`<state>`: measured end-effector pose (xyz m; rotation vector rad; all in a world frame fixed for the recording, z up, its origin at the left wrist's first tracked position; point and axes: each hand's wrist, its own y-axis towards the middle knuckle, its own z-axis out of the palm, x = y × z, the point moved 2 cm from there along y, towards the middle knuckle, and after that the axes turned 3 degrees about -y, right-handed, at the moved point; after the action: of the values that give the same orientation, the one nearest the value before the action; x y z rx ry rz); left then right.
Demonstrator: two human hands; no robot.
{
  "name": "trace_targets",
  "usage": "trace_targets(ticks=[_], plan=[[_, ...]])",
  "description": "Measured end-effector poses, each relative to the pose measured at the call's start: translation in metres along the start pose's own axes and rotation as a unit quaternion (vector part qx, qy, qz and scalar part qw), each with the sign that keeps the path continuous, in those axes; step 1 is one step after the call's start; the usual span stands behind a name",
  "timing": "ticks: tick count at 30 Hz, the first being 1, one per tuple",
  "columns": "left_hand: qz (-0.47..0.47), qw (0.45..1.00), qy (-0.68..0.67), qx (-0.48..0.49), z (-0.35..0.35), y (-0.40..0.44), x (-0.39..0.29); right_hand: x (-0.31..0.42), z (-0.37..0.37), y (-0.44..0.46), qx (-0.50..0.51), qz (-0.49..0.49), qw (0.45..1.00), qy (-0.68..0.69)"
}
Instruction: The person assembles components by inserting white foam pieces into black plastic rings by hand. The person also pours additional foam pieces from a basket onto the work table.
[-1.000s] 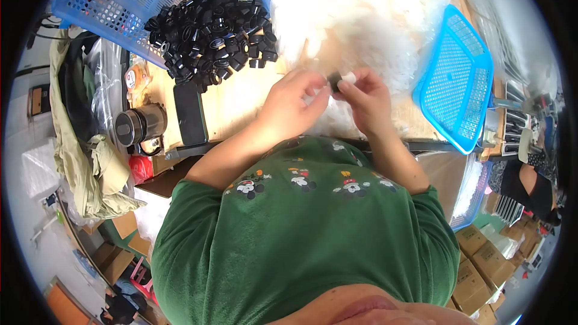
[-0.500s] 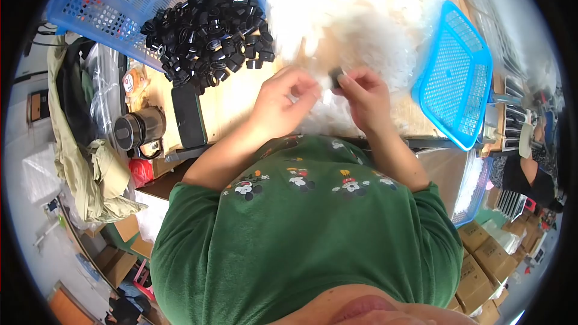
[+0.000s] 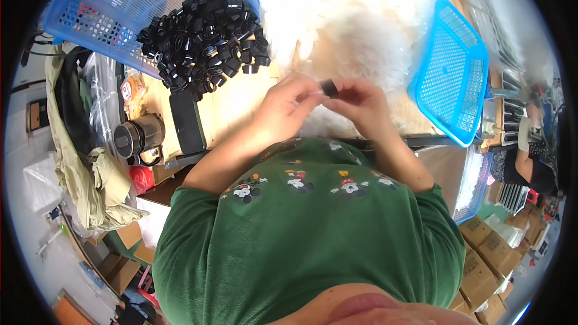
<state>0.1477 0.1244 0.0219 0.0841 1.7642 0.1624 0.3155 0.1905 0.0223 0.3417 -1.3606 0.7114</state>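
A small black cylindrical part (image 3: 329, 88) sits between my two hands above the near part of the table. My right hand (image 3: 365, 107) pinches it from the right between thumb and fingers. My left hand (image 3: 288, 107) is closed, fingertips and thumb together, right up against the part's left side; whatever it grips is hidden and slightly blurred. Beyond my hands spreads a heap of whitish, translucent plastic pieces (image 3: 367, 48), overexposed toward the back. A pile of similar black ring-like parts (image 3: 208, 42) lies to the left, spilling from a blue basket (image 3: 102, 42).
A light-blue perforated tray (image 3: 415, 93) stands at the right. On the left are a black phone (image 3: 187, 121), a dark-lidded jar (image 3: 141, 134) and hanging clothes (image 3: 108, 186). Another person's arm (image 3: 524, 156) shows at far right. Cardboard boxes (image 3: 481, 268) are stacked below right.
My hands have come together, the right moving left with the black part until it meets my left fingers. The view has shifted slightly.
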Motion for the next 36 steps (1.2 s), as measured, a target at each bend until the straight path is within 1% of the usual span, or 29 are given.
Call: trace_targets(ticks=[1, 4, 7, 8, 11, 13, 14, 16, 18, 19, 21, 22, 23, 25, 26, 28, 29, 32, 36], plan=[[-0.007, 1.000, -0.002, 0.004, 0.001, -0.001, 0.000, -0.002, 0.001, 0.000, 0.002, 0.004, 1.000, -0.003], [-0.032, 0.999, -0.008, 0.018, 0.001, -0.006, -0.001, -0.011, -0.008, -0.002, 0.040, 0.007, 0.998, 0.055], [-0.066, 0.997, -0.027, 0.014, -0.001, -0.011, -0.001, -0.023, -0.010, -0.006, 0.011, 0.020, 0.999, 0.031], [-0.078, 0.996, -0.035, 0.010, -0.001, -0.013, -0.001, -0.024, -0.010, -0.006, 0.005, 0.021, 0.999, 0.042], [-0.054, 0.998, -0.023, 0.017, 0.004, -0.022, -0.001, -0.029, -0.009, -0.008, -0.003, 0.030, 0.997, 0.069], [-0.054, 0.998, -0.036, -0.001, 0.001, -0.021, 0.002, -0.034, -0.008, -0.009, 0.007, 0.036, 0.996, 0.080], [-0.055, 0.997, -0.043, -0.010, -0.001, -0.020, 0.004, -0.033, -0.009, -0.010, 0.032, 0.041, 0.995, 0.089], [-0.045, 0.998, -0.050, 0.004, -0.005, -0.021, 0.008, -0.029, -0.010, -0.013, 0.081, 0.052, 0.989, 0.109], [-0.034, 0.999, -0.033, 0.022, -0.003, -0.023, 0.007, -0.032, -0.012, -0.010, 0.024, 0.045, 0.997, 0.061], [-0.034, 0.999, -0.019, 0.015, -0.002, -0.023, 0.008, -0.034, -0.011, -0.008, -0.003, 0.041, 0.999, 0.036], [-0.039, 0.999, 0.011, 0.001, -0.001, -0.024, 0.012, -0.031, -0.004, -0.009, -0.031, -0.026, 0.998, -0.039], [-0.070, 0.996, 0.058, 0.004, -0.005, -0.022, 0.014, -0.030, -0.001, -0.010, -0.045, -0.059, 0.994, -0.075], [-0.103, 0.994, 0.042, 0.001, -0.006, -0.023, 0.013, -0.024, -0.001, -0.010, -0.047, -0.096, 0.984, -0.146], [-0.169, 0.986, 0.009, -0.004, -0.010, -0.023, 0.006, -0.010, 0.002, -0.011, -0.049, -0.168, 0.943, -0.283], [-0.188, 0.978, -0.083, 0.026, -0.008, -0.027, 0.010, -0.007, 0.003, -0.011, -0.048, -0.190, 0.931, -0.307], [-0.159, 0.968, -0.196, 0.014, 0.001, -0.028, 0.012, -0.002, 0.008, -0.010, -0.043, -0.237, 0.905, -0.352], [-0.142, 0.957, -0.252, 0.007, 0.005, -0.028, 0.013, -0.001, 0.010, -0.009, -0.033, -0.246, 0.901, -0.357], [-0.155, 0.952, -0.258, 0.053, 0.000, -0.030, 0.021, -0.001, 0.015, -0.006, -0.008, -0.270, 0.886, -0.377], [-0.150, 0.970, -0.181, 0.064, -0.009, -0.036, 0.026, -0.006, 0.022, -0.006, 0.009, -0.285, 0.868, -0.407]])
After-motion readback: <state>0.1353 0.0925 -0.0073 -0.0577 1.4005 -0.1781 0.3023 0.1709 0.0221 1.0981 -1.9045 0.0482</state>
